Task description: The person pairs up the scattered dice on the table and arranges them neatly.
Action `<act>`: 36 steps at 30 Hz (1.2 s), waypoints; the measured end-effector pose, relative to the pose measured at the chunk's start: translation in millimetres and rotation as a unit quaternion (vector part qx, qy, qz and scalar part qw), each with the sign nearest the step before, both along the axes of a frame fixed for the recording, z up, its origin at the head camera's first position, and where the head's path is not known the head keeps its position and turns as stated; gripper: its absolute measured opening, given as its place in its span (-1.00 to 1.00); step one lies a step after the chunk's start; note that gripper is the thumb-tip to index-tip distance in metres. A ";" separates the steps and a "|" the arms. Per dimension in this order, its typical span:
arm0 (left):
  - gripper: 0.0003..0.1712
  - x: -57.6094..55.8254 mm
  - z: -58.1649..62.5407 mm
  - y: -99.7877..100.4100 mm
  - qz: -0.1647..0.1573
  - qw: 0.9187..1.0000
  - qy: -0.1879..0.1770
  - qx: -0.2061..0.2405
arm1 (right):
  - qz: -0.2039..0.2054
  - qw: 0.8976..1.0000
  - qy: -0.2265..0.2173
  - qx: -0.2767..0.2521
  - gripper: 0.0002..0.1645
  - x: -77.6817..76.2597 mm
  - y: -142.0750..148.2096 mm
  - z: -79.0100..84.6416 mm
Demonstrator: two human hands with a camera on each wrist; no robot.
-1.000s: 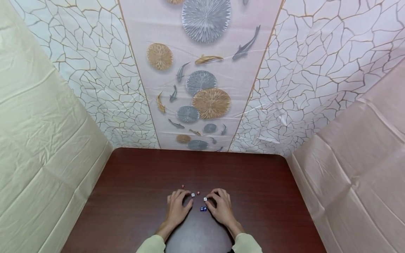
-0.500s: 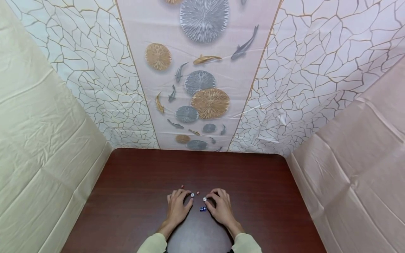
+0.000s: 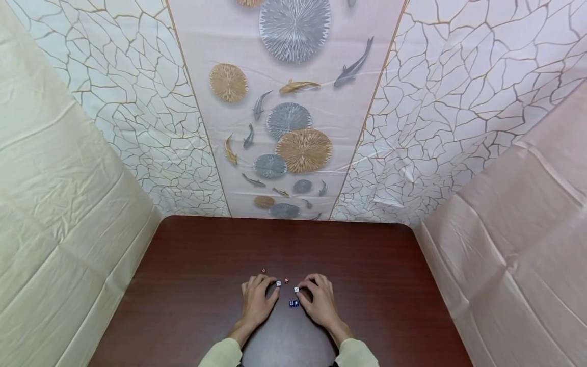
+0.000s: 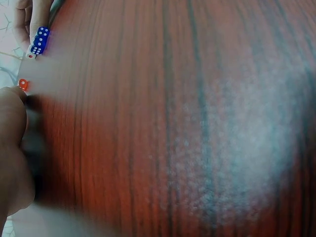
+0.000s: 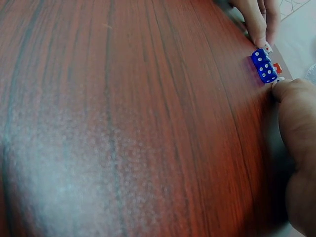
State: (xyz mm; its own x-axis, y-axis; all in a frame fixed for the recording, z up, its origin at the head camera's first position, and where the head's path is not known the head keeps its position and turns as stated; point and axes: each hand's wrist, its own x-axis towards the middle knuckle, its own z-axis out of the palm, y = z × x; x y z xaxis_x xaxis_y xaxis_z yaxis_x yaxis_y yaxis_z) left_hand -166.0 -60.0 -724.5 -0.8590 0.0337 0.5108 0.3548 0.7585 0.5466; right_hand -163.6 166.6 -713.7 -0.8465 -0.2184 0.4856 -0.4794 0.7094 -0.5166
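Observation:
In the head view my left hand rests on the table, thumb and index finger pinching a white die. My right hand faces it across a small gap and pinches a second white die in the same way. Two translucent blue dice sit side by side, nearer me than the white ones. Between the hands, a little farther back, lies a red die. Another red die lies just beyond the left fingers. In the right wrist view the blue dice show white pips.
The dark red-brown wooden table has rounded far corners. A patterned cloth with fish and round leaves hangs behind it. Plain cloth walls stand on the left and right.

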 end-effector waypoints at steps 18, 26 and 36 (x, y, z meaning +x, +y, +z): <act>-0.72 -0.7 -2.0 -0.8 -0.003 1.000 0.000 -0.001 | 0.002 0.999 0.053 -0.004 -0.73 -3.3 0.1 -8.4; -0.74 -0.3 -2.4 -0.7 -0.008 1.000 0.007 0.000 | 0.002 1.000 0.009 -0.005 -0.76 -0.8 0.8 -3.5; -0.76 5.6 -1.6 3.6 -0.043 0.998 0.034 -0.007 | 0.005 1.000 -0.028 -0.007 -0.79 0.8 1.5 0.7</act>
State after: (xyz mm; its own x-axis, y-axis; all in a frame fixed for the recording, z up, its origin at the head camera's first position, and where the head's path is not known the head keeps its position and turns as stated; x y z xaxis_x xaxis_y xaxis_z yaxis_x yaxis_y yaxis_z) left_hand -160.4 -56.4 -726.1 -0.8159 0.1138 0.5668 0.4556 0.7302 0.5092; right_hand -162.8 168.0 -713.0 -0.8699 -0.2215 0.4408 -0.4573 0.6970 -0.5523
